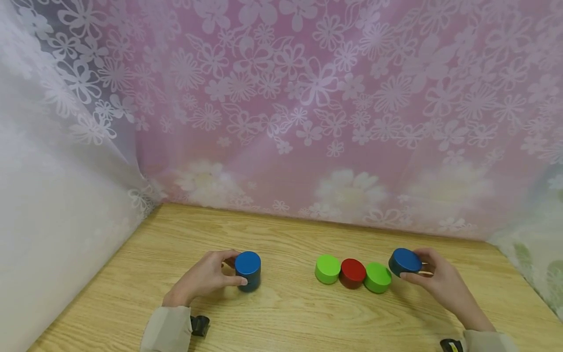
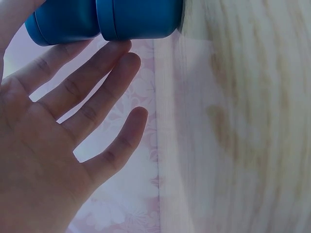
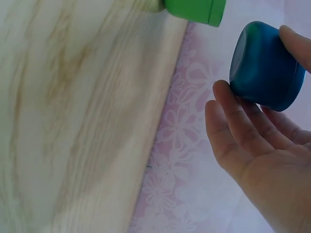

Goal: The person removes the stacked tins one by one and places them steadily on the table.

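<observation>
Hands point(image 1: 205, 277) point(image 1: 443, 282), partly spread, grip round blue containers point(image 1: 249, 269) point(image 1: 404, 261)

L hand point(image 1: 205, 275) grips upright blue cylindrical column point(image 1: 249, 276), left part of woodgrain tabletop point(image 1: 281, 322). R hand point(image 1: 443, 281) holds tilted short blue cylinder point(image 1: 405, 261) just right of a row, l. to r.: lime-green short cylinder point(image 1: 327, 269), dark-red short cylinder point(image 1: 353, 273), 2nd lime-green cyl. point(image 1: 378, 277). Pink sheet point(image 1: 281, 122) w/ white flowers, far side.

L wrist view: blue stack point(image 2: 107, 19) cut off @ top edge; R view: green tin point(image 3: 197, 10) ditto
</observation>
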The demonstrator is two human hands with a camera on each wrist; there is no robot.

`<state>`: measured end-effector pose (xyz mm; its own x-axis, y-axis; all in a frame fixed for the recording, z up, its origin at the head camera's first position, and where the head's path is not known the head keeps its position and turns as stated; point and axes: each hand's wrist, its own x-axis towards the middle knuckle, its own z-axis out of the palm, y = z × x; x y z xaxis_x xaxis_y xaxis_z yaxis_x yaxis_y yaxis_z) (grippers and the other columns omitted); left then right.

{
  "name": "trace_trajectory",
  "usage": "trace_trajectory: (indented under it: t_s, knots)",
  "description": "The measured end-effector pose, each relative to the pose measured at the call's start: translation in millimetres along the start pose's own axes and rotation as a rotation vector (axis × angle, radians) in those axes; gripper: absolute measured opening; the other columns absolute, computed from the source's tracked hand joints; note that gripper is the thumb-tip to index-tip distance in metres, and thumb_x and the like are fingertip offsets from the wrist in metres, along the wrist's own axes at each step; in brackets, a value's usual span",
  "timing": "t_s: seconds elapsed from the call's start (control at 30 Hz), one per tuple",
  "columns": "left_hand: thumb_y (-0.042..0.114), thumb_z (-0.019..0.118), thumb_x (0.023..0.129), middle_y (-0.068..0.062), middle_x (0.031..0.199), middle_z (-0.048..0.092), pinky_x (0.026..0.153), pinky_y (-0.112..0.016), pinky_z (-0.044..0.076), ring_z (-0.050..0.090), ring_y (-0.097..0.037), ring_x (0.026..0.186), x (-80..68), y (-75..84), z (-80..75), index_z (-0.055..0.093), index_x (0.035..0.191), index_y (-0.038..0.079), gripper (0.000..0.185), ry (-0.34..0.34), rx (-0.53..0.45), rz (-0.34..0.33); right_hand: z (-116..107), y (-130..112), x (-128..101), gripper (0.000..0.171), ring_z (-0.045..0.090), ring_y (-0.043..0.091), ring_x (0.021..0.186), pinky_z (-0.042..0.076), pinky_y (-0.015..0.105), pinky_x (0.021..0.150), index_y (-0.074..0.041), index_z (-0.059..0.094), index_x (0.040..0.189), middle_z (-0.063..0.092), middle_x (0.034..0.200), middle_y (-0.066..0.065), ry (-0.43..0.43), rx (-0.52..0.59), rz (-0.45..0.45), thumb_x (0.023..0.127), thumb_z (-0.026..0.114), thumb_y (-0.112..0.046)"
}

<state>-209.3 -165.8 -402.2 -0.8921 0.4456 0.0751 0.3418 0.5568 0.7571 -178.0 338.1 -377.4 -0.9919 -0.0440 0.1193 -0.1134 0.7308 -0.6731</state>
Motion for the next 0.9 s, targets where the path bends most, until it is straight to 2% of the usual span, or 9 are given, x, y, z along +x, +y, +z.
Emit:
trace_trajectory:
  t_s: [0.3,0.63,0.9]
  knots:
    - [0.031,0.085,0.085,0.003,0.103,0.068,0.092,-0.053,0.05,0.062,-0.019,0.099,-3.5,-0.2,-3.3,0.065,0.132,0.004,0.057,0.006,-0.003,-0.024,3.8,7.9,-1.2,0.067,0.063,0.048,0.106,0.059,0.04,0.074,0.014,0.044,0.134,0.055,0.125,0.038,-0.029,-0.002,0.013,0.089,0.081,-0.019]
    - [0.031,0.085,0.085,0.003,0.103,0.068,0.091,-0.051,0.051,0.062,-0.018,0.099,-1.3,1.3,-2.3,0.066,0.131,0.005,0.056,0.004,-0.014,-0.014,-0.7,11.3,0.8,0.07,0.063,0.049,0.108,0.059,0.041,0.075,0.016,0.04,0.135,0.049,0.13,0.045,-0.084,0.01,0.061,0.09,0.08,-0.02]
    - [0.031,0.085,0.085,0.002,0.104,0.068,0.089,-0.049,0.052,0.062,-0.018,0.099,-0.3,1.4,0.2,0.065,0.131,0.004,0.057,0.004,-0.015,-0.017,-0.3,18.6,4.5,0.071,0.065,0.045,0.102,0.057,0.047,0.077,0.015,0.044,0.132,0.055,0.126,0.041,-0.101,-0.039,0.096,0.086,0.084,-0.023]
